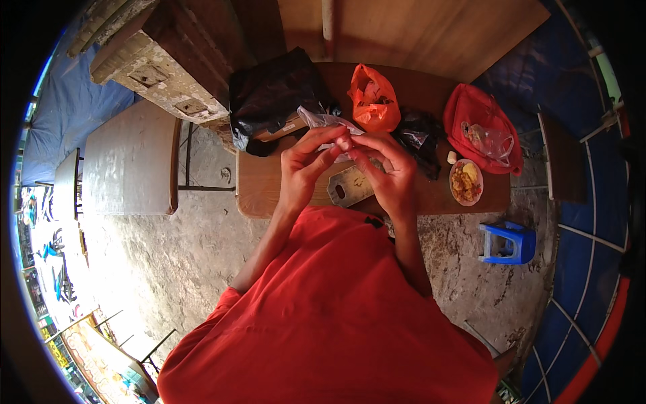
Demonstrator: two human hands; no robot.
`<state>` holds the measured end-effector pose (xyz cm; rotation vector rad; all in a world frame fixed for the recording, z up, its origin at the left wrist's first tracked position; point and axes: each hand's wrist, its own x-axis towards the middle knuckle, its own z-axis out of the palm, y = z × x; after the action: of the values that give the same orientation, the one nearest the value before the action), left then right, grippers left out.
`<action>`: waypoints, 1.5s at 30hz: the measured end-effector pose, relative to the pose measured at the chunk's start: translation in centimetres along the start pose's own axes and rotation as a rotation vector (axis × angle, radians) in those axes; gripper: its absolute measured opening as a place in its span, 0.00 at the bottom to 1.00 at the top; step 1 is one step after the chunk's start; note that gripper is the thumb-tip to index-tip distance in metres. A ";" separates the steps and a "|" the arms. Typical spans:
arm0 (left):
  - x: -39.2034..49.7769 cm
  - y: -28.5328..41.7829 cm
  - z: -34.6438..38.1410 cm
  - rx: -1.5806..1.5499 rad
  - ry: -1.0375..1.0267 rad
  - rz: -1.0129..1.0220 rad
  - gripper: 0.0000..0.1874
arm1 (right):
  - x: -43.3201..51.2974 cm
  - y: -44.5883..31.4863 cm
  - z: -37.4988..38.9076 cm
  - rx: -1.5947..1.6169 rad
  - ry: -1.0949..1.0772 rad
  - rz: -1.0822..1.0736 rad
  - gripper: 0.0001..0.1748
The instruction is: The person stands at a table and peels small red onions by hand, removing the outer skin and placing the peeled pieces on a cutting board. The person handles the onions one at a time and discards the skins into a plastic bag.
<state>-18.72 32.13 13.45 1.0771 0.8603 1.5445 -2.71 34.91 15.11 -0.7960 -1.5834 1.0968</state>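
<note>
Over the wooden table [257, 189], my left hand [305, 164] and my right hand [388, 171] meet with fingertips together. Between them they pinch a small pale pinkish piece [344, 143], perhaps a shallot or garlic clove; its exact kind is unclear. Under my hands lies a worn wooden cutting board [348, 184] with a slotted handle, partly covered by my right hand. Small bits rest on its surface. Just behind my fingers is a crumpled clear plastic bag [323, 119], partly hidden by them.
At the back are a large black plastic bag [275, 91], an orange plastic bag [376, 108] and a smaller black bag [419, 134]. Rightward sit a red bag [462, 113], a plate of food [466, 183] and a small white object [451, 157]. A blue plastic stool [508, 243] stands on the floor.
</note>
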 end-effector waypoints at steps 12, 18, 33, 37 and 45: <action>-0.5 -0.4 0.7 -0.046 0.087 -0.055 0.15 | -0.8 0.4 0.8 0.207 0.057 0.171 0.15; 0.1 -0.1 0.3 0.028 0.053 -0.190 0.14 | -1.0 1.0 0.6 0.101 0.060 0.141 0.16; 0.0 -0.5 0.5 0.356 -0.027 0.029 0.12 | -1.5 1.6 1.5 0.187 0.199 0.285 0.12; -0.1 -0.4 0.6 0.439 -0.055 0.046 0.12 | -1.8 2.0 1.5 0.263 0.214 0.257 0.10; -1.2 -1.2 0.1 0.325 -0.091 -0.003 0.14 | -1.3 2.4 0.7 0.331 0.191 0.465 0.08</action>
<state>-18.14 31.22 12.09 1.3660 1.0729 1.3705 -3.12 34.49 12.37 -1.0325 -1.0419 1.5166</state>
